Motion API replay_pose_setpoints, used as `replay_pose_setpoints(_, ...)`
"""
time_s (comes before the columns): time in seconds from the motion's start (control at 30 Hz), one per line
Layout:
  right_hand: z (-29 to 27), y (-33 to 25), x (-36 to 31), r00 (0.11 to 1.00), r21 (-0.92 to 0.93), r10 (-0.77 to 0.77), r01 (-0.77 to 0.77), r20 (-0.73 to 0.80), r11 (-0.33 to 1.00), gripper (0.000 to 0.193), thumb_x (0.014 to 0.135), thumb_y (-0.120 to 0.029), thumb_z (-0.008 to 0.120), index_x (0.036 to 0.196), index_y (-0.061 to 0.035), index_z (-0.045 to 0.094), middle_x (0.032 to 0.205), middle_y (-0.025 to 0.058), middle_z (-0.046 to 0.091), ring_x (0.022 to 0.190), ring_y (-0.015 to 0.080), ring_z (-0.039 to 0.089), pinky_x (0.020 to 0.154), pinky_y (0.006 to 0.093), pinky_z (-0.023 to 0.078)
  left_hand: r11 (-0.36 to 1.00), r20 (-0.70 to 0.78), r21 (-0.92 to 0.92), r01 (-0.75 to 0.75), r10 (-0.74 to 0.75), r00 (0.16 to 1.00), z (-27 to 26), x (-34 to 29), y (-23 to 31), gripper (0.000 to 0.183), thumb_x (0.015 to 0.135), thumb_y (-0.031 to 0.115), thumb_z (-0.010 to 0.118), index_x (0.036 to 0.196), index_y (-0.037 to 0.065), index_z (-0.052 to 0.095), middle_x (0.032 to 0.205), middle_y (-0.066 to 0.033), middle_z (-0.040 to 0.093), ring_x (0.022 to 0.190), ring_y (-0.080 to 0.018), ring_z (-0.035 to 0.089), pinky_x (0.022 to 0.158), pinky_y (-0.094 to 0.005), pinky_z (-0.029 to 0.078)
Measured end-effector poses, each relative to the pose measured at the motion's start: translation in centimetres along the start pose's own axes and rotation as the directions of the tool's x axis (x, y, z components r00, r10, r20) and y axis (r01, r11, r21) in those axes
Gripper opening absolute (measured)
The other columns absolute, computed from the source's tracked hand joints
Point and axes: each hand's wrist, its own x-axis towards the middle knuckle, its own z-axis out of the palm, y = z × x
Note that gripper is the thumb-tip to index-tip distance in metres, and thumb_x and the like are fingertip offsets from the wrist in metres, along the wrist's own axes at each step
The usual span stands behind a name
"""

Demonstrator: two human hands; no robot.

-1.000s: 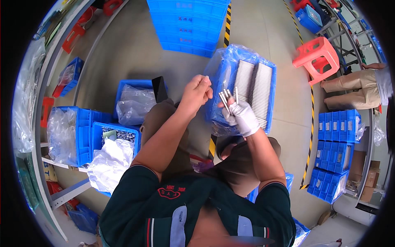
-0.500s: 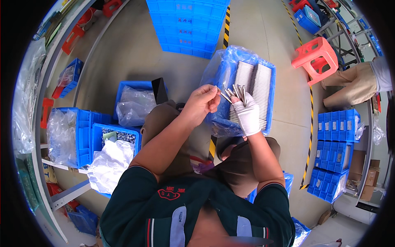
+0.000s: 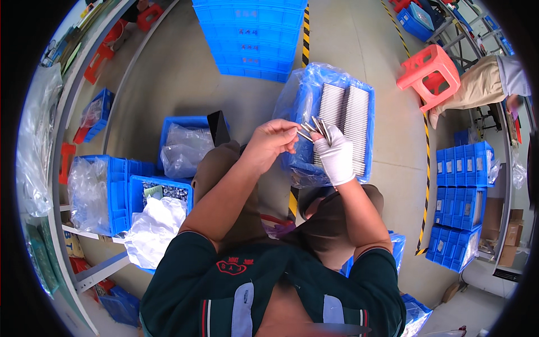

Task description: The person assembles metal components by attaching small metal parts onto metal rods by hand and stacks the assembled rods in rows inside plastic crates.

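The gloved right hand's [image 3: 335,153] fingers grip several rods [image 3: 318,127] over the blue bin [image 3: 360,82]. The left hand's [image 3: 272,144] fingertips meet beside them; whether they grip 1, I cannot tell.

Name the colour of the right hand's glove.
The glove is white, showing best in the head view.
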Motion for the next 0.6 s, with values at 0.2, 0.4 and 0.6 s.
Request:
replay_pose_setpoints(0.2, -0.4, -0.5, -0.1, 0.995, -0.069, -0.098, 0.100, 0.036, 0.993, 0.013, 0.078, -0.011, 0.064, 0.084, -0.0019, 0.058, 0.062, 0.0112, 0.057, 0.051, 0.0197, 0.053, 0.051, 0.0295, 0.044, 0.982, -0.003, 0.156, 0.105, -0.106, 0.994, -0.6, -0.4, 0.5, 0.017, 0.083, 0.014, 0.059, 0.093, 0.000, 0.062, 0.076, -0.0058, 0.060, 0.064, -0.0114, 0.054, 0.063, -0.0244, 0.046)
replay_pose_setpoints(0.4, -0.2, 0.1, 0.2, 0.998, 0.017, -0.013, 0.012, 0.061, 1.000, 0.012, 0.077, -0.009, 0.064, 0.083, -0.0012, 0.058, 0.059, 0.0095, 0.055, 0.050, 0.0137, 0.049, 0.049, 0.0278, 0.042, 0.942, -0.158, 0.331, -0.050, 0.108, 0.982, -0.4, -0.2, 0.8, 0.020, 0.083, 0.017, 0.061, 0.093, -0.001, 0.062, 0.077, -0.0057, 0.060, 0.065, -0.0107, 0.054, 0.063, -0.0228, 0.045)
replay_pose_setpoints(0.6, -0.3, -0.7, 0.1, 0.976, 0.095, 0.109, -0.128, 0.189, 0.987, 0.011, 0.077, -0.009, 0.064, 0.081, -0.0010, 0.058, 0.055, 0.0060, 0.049, 0.049, 0.0088, 0.042, 0.047, 0.0255, 0.039, 0.980, -0.080, 0.193, -0.038, 0.054, 0.995, -0.9, -0.2, 0.3, 0.020, 0.081, 0.016, 0.063, 0.092, -0.001, 0.063, 0.078, -0.0039, 0.061, 0.069, -0.0091, 0.052, 0.065, -0.0220, 0.042)
